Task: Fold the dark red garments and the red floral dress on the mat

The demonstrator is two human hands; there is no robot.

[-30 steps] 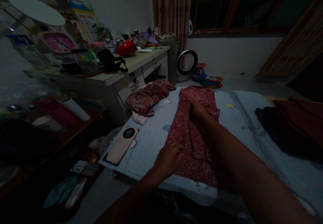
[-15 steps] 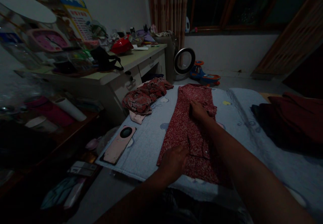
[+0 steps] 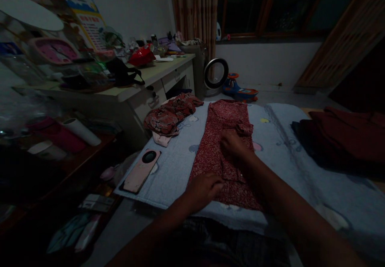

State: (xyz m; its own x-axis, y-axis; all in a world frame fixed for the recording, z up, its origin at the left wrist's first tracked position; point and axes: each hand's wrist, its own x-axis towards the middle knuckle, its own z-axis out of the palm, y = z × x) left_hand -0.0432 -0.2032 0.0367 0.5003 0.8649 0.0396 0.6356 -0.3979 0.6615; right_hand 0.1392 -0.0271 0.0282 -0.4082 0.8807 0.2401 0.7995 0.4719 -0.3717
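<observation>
A red patterned garment (image 3: pixel 224 118) lies lengthwise on a pale blue blanket (image 3: pixel 177 166). My left hand (image 3: pixel 203 187) rests on its near left edge with the fingers curled down onto the cloth. My right hand (image 3: pixel 233 144) lies on the middle of the garment, fingers bent over a fold of the fabric. A small flap of the cloth sticks out to the right just beyond that hand.
A crumpled red garment (image 3: pixel 170 114) lies at the blanket's far left, and a pink phone (image 3: pixel 140 170) near its left edge. Dark red clothes (image 3: pixel 343 134) are piled on the right. A cluttered desk (image 3: pixel 144 82) stands to the left; a round fan (image 3: pixel 215 73) and toy car (image 3: pixel 239 90) are on the floor beyond.
My right hand has slid back toward me along the garment, from its upper part to its middle. My left hand has shifted slightly right along the near edge. The garment looks narrower.
</observation>
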